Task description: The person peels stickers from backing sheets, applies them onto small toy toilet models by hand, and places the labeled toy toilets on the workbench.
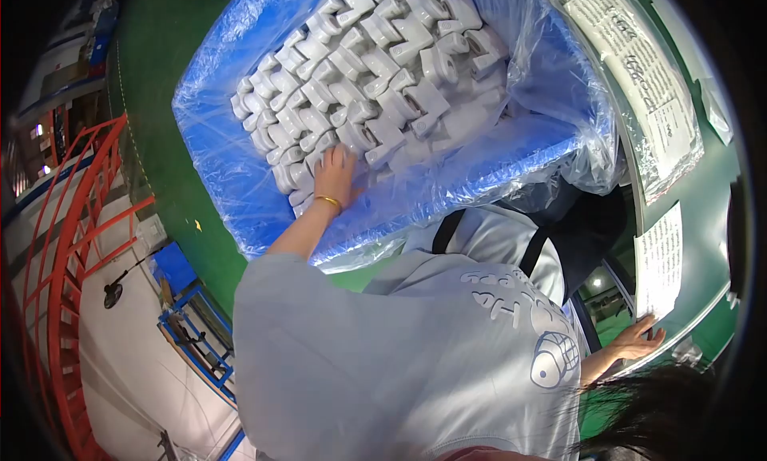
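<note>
My left hand (334,178), with a yellow bangle on the wrist, reaches into a large blue bin (232,185) lined with clear plastic film. Its fingers curl over a white moulded plastic part at the near edge of the pile, and the thumb sits apart on the side; the grip is partly hidden. Many similar white plastic parts (375,61) lie packed in rows in the bin. Off to the right, my right hand (637,341) is open, with fingers apart, by the table edge and just below a printed sheet (660,257). It holds nothing that I can see.
A green-topped table (707,197) runs along the right, with printed papers in a plastic sleeve (639,77). Red metal stairs (72,245) and a blue-framed cart (196,333) stand on the left. Clear film hangs over the bin's near rim.
</note>
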